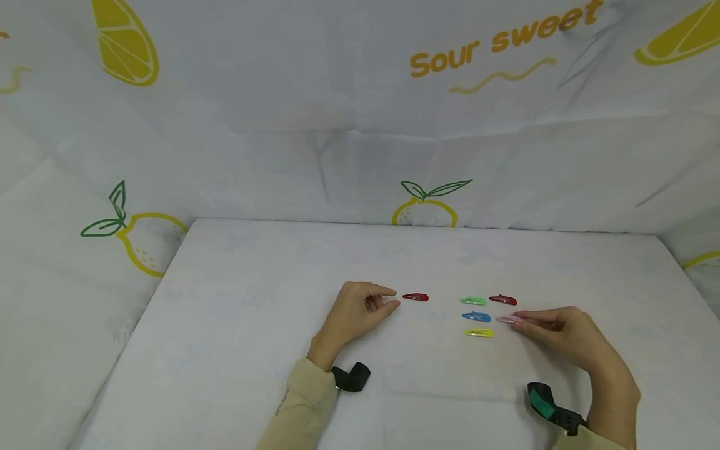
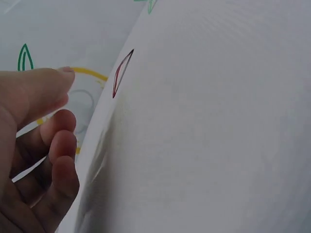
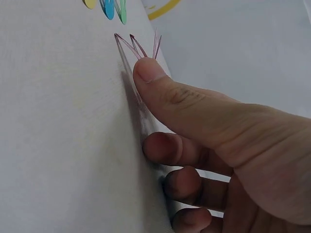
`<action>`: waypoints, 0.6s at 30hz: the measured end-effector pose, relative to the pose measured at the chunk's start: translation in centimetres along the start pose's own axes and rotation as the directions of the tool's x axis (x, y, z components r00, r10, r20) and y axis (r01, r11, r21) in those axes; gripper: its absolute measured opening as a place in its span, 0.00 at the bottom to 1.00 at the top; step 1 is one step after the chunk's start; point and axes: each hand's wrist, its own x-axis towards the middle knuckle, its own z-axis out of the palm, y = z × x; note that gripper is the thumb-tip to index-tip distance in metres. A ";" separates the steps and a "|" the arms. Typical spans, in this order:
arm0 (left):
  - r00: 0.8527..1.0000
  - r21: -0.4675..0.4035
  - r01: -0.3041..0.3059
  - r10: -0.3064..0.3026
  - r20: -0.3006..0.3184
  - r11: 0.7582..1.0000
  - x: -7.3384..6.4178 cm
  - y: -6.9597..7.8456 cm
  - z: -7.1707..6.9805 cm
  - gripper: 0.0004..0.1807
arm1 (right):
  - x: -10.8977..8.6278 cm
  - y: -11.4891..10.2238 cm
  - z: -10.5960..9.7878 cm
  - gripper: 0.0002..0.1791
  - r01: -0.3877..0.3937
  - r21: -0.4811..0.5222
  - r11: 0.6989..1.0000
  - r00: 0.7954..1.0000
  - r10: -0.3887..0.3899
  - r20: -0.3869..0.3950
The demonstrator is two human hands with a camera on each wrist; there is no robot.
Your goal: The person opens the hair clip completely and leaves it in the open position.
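Between thumb and forefinger my right hand pinches a pink hair clip; in the right wrist view the thumb covers part of this clip. My left hand is held over the table with thumb and forefinger apart and nothing between them. Just to the right of its fingertips lies a dark red hair clip, which the left wrist view also shows beyond the fingers. A second red hair clip lies behind the pink one.
Left of the pink clip, a green hair clip, a blue hair clip and a yellow hair clip form a column on the white table. A lemon-print curtain stands along the table's back edge.
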 end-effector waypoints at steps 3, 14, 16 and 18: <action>1.000 0.020 0.019 -0.019 0.003 1.000 0.0 -0.2 0.4 0.08 | 0.1 0.1 0.0 0.27 0.005 -0.006 1.000 1.000 -0.005 0.002; 0.996 0.288 0.054 -0.032 -0.081 0.956 0.1 -0.3 2.7 0.14 | -0.4 0.0 0.3 0.26 0.021 0.009 1.000 1.000 -0.021 -0.021; 0.996 0.358 0.046 -0.015 -0.089 0.933 0.1 -0.2 3.0 0.16 | -0.4 -0.1 0.4 0.25 0.023 0.010 1.000 0.999 -0.023 -0.025; 0.996 0.411 0.039 0.000 -0.094 0.911 0.1 -0.1 3.3 0.17 | -0.4 -0.2 0.4 0.26 0.023 0.015 1.000 0.999 -0.023 -0.029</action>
